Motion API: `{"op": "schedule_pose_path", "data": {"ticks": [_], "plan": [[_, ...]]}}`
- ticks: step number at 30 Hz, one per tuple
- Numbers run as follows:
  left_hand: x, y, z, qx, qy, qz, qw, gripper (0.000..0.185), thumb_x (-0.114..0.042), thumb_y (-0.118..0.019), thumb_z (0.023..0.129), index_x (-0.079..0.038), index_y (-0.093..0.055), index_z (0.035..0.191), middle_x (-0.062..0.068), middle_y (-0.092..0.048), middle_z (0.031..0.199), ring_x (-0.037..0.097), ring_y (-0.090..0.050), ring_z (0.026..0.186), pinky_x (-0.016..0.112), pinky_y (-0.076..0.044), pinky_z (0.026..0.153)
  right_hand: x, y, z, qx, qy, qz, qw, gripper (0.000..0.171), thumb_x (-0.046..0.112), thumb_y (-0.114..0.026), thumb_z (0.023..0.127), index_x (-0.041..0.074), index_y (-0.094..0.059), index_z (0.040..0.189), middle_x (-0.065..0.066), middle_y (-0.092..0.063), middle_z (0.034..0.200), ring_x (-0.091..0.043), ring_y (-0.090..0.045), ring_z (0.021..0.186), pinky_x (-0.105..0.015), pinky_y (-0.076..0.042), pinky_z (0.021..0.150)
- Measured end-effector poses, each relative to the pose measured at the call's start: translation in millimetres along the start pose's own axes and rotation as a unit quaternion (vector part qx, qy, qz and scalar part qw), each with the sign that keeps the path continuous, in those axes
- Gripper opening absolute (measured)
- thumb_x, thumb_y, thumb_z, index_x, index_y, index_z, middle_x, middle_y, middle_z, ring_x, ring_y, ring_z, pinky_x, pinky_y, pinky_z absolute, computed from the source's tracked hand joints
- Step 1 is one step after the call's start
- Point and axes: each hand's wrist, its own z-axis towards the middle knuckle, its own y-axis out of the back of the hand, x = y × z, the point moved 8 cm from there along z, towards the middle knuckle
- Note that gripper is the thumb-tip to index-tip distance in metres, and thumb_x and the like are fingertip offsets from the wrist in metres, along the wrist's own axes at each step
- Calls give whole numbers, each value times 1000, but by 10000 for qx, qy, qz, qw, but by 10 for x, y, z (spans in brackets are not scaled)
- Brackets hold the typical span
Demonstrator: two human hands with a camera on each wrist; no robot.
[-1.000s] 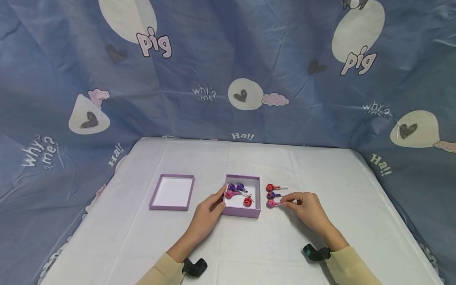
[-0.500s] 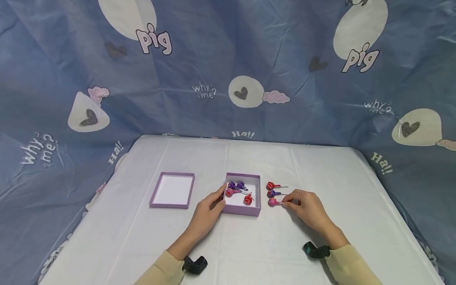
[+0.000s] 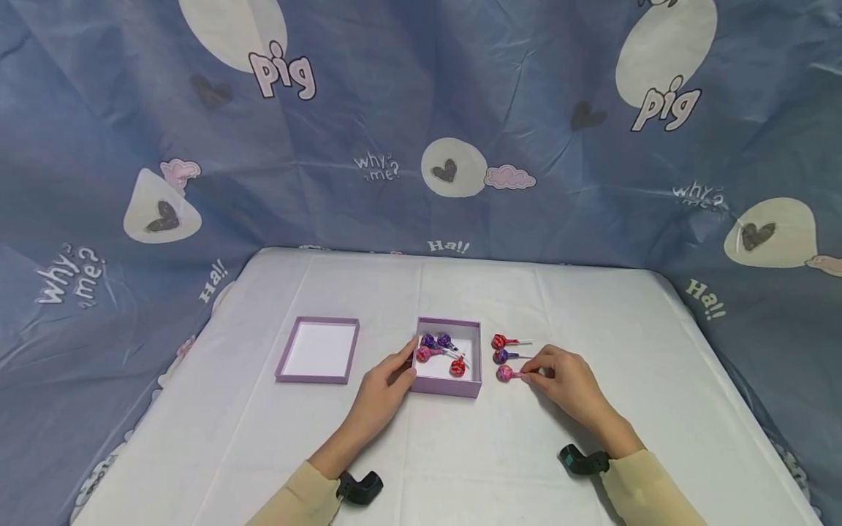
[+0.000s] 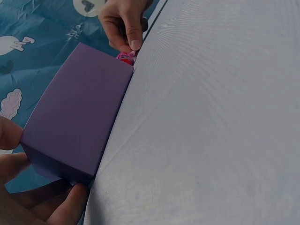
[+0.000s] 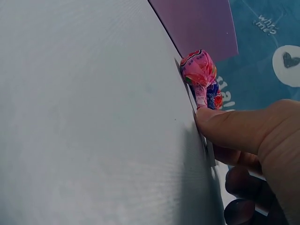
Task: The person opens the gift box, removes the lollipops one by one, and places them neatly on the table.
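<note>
A purple open box [image 3: 447,386] sits mid-table with several red and purple lollipops [image 3: 439,351] inside. My left hand [image 3: 404,365] grips its near left corner, thumb and fingers around the wall; the left wrist view shows the box wall [image 4: 77,117] and my fingers [image 4: 33,201] at its end. To the right of the box lie a red lollipop [image 3: 498,341], a purple lollipop [image 3: 501,356] and a pink lollipop [image 3: 503,374]. My right hand [image 3: 531,374] pinches the pink lollipop's stick; in the right wrist view the thumb [image 5: 229,129] presses just behind the pink lollipop [image 5: 199,68].
The box's purple lid [image 3: 319,351] lies open side up to the left of the box. A white cloth covers the table [image 3: 460,467], and a blue printed sheet hangs behind and at both sides. A black wrist camera sits on each forearm.
</note>
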Motion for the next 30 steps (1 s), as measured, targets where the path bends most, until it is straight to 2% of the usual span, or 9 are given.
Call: {"op": "schedule_pose_path", "data": {"ticks": [30], "plan": [[-6, 4, 4, 0, 52, -30, 10000, 50, -15, -62, 101, -27, -53, 148, -5, -56, 142, 14, -51, 132, 37, -38, 113, -31, -9, 9, 139, -118, 11, 9998, 11, 16, -84, 84, 25, -79, 88, 14, -60, 82, -11, -50, 68, -26, -42, 59]]}}
